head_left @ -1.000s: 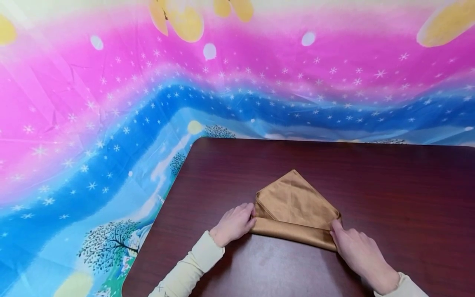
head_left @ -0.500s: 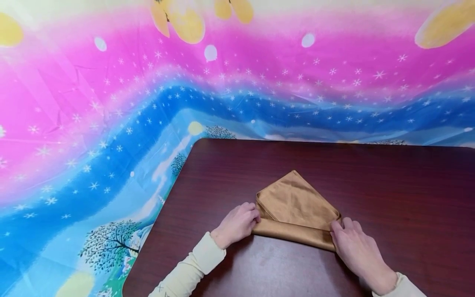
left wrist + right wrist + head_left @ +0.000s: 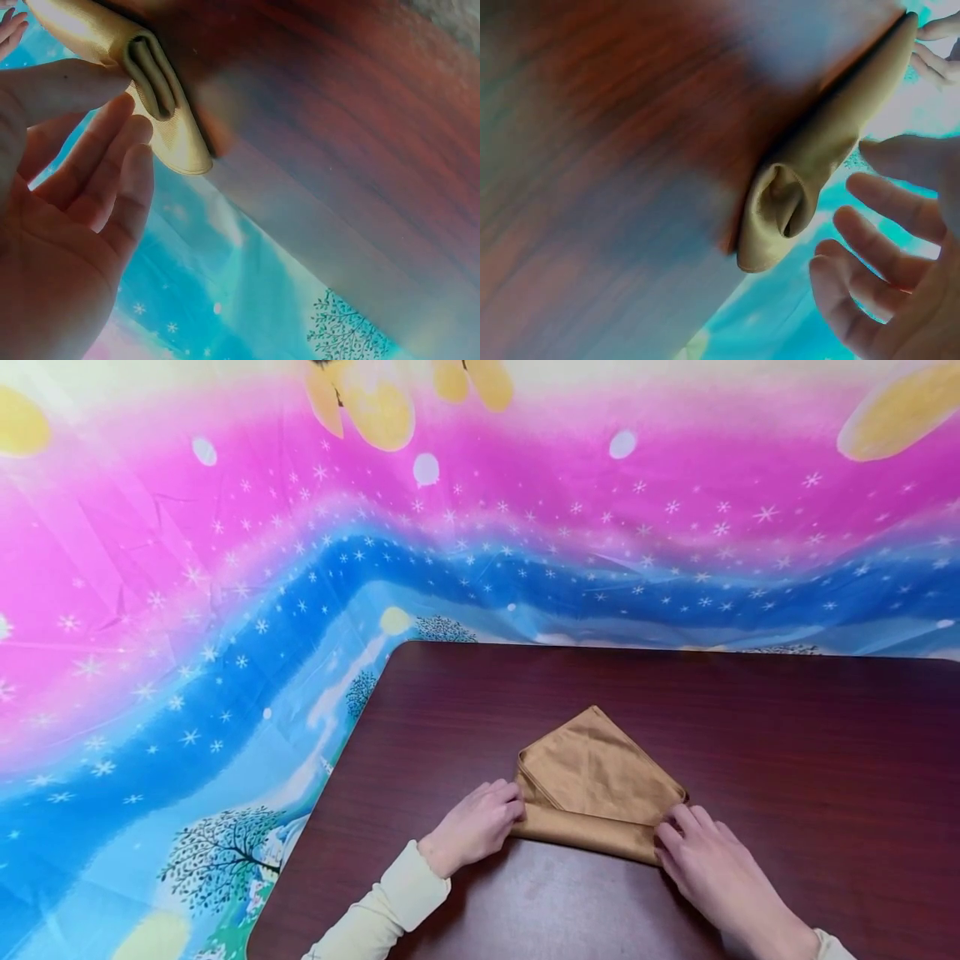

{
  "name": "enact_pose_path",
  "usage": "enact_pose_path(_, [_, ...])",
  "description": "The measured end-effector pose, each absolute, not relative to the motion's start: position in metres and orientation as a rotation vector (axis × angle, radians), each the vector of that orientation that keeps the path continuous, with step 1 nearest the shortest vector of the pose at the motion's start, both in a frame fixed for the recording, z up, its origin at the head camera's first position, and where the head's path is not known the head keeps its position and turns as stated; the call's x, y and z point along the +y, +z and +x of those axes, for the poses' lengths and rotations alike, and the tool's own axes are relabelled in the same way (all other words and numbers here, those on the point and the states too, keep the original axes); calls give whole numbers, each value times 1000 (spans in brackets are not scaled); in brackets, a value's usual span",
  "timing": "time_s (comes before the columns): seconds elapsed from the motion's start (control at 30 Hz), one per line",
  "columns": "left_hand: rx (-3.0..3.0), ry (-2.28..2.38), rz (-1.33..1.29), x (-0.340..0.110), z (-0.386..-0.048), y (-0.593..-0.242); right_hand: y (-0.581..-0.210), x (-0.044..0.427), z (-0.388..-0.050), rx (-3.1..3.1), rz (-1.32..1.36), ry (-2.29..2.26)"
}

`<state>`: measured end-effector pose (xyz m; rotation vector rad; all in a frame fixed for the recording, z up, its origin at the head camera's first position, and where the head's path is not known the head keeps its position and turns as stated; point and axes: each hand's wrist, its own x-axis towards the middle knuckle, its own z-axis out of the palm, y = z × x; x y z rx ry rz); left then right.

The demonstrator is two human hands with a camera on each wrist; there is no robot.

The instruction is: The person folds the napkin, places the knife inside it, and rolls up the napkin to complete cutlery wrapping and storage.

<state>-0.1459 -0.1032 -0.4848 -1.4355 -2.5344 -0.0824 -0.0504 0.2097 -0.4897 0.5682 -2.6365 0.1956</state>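
Observation:
A gold-brown satin cloth [image 3: 600, 764] lies on the dark table, its far part a flat pointed flap and its near edge rolled into a band [image 3: 588, 837]. My left hand [image 3: 476, 818] is at the band's left end. In the left wrist view, the left thumb and a finger [image 3: 112, 112] pinch at the layered end of the cloth [image 3: 161, 82]. At the other end is my right hand [image 3: 708, 860]. The right wrist view shows its thumb touching the band [image 3: 817, 157], while the other fingers [image 3: 877, 195] are spread apart from the cloth.
The reddish-brown table [image 3: 810, 760] has a rounded left corner. Behind and to its left hangs a printed backdrop [image 3: 525, 527] in pink and blue with snowflakes and trees. Pale sleeves [image 3: 408, 885] cover the forearms.
My right hand has slid a little left along the band, and its fingers have come over the roll. My left hand has barely shifted. The cloth's shape looks nearly the same.

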Motion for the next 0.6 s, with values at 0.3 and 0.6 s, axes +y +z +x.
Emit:
enact_pose_path(0.3, [-2507,-21,-1422,-105,-142,-487,-496,215,-42,-2677,575,154])
enact_pose_path(0.6, [-2565,25,-1425,-106,-140,-486,-499,219,-41,-2648,612,162])
